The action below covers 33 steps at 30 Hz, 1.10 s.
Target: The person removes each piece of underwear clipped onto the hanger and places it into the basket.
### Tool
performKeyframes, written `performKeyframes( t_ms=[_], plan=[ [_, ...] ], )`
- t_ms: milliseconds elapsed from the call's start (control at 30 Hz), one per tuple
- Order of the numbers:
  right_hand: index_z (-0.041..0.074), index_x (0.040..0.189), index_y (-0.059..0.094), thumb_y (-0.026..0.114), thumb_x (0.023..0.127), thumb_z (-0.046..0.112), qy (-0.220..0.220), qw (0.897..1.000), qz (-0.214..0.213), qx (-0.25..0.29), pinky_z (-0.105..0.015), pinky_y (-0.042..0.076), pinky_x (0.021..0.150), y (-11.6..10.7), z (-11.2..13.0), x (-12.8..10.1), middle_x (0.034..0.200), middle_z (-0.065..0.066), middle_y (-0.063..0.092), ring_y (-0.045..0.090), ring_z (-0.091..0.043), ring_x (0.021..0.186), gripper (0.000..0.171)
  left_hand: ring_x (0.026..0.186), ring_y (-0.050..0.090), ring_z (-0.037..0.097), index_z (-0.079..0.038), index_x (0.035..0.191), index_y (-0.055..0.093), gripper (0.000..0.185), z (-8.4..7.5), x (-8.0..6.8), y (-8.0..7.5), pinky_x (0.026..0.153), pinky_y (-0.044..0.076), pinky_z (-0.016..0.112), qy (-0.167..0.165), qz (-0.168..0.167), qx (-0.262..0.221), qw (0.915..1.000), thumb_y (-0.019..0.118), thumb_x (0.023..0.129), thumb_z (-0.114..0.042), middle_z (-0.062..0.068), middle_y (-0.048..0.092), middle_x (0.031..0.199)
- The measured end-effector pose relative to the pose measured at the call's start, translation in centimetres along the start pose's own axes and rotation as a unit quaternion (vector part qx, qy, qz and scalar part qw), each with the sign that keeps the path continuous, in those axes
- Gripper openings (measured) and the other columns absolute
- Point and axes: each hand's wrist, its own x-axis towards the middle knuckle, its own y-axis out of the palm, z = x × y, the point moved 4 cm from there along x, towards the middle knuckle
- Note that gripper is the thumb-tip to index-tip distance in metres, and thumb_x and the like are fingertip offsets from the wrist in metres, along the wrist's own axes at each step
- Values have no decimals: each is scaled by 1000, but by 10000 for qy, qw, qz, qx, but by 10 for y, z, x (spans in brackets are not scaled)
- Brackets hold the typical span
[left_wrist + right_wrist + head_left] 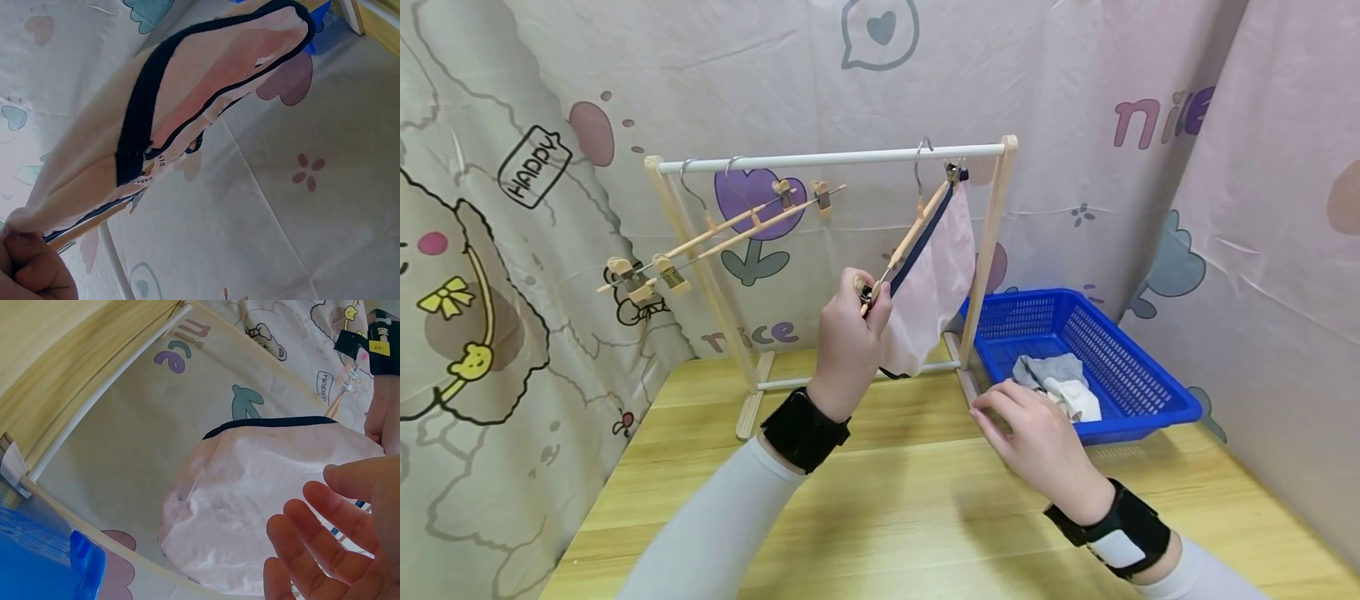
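Observation:
A wooden clip hanger (pixel 917 223) hangs at the right of a small rack, bearing a small pink garment (pixel 928 287) with dark navy edging. Its far end is held by a metal clip (pixel 953 172). My left hand (pixel 848 346) grips the near end of the hanger at its other clip, mostly hidden by the fingers. In the left wrist view the garment (pixel 87 150) spreads above that hand, showing a navy-trimmed opening and a small print. My right hand (pixel 1037 433) hovers in front of the basket with fingers loosely spread, holding nothing; the right wrist view shows its bare palm (pixel 350 550).
The rack's white rail (pixel 842 158) also carries two bare clip hangers (pixel 752 221) at the left. A blue basket (pixel 1142 367) on the right holds grey and white cloths (pixel 1060 379). All stands on a wooden table (pixel 880 500) before a printed curtain (pixel 850 92).

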Motion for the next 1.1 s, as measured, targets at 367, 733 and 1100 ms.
performKeyframes(
  t_ms=[367,733,1100],
  plan=[
    [12,94,72,51,107,43,-5,9999,112,29,-32,56,65,3,1,-2,90,1,69,67,-15,76,40,61,56,21,5,99,50,16,6,-17,-9,51,46,24,-5,-60,-85,9999,57,105,-9,14,56,74],
    [13,92,71,79,93,21,-70,9999,120,39,-32,56,65,4,5,0,89,0,69,66,-14,75,11,59,51,18,5,96,50,14,9,-37,-19,50,41,21,-16,-267,-182,9995,58,102,-4,12,52,71],
    [13,92,71,87,78,7,39,9997,231,-57,-34,57,65,6,7,-1,89,-1,69,66,-14,75,21,56,46,15,5,94,51,13,15,-51,-25,47,39,20,-218,-298,-285,9989,59,101,-3,11,49,68]
  ],
)
